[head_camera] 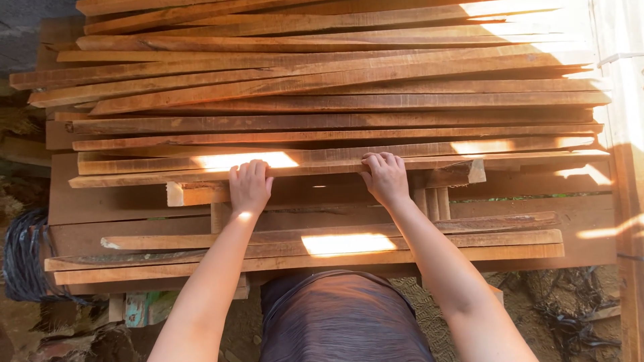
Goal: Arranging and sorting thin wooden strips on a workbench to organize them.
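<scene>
Both hands are pressed, fingers curled, onto one long plank [335, 159] in a stack of rough-sawn timber. Left hand [249, 188] and right hand [384, 177] are set near each other on the plank's near edge, fingertips hooked over its top; neither is closed fully around it. The plank is laid flat, its long axis running left to right across the view, well past each hand on both sides. Beyond the grip, more than a dozen similar planks [322, 74] are piled, most lying the same way, a few slightly askew. Nearer than the grip, about four more boards [335, 245] are seen. One coil of dark cable [23, 258] is seen far left of the hands.
</scene>
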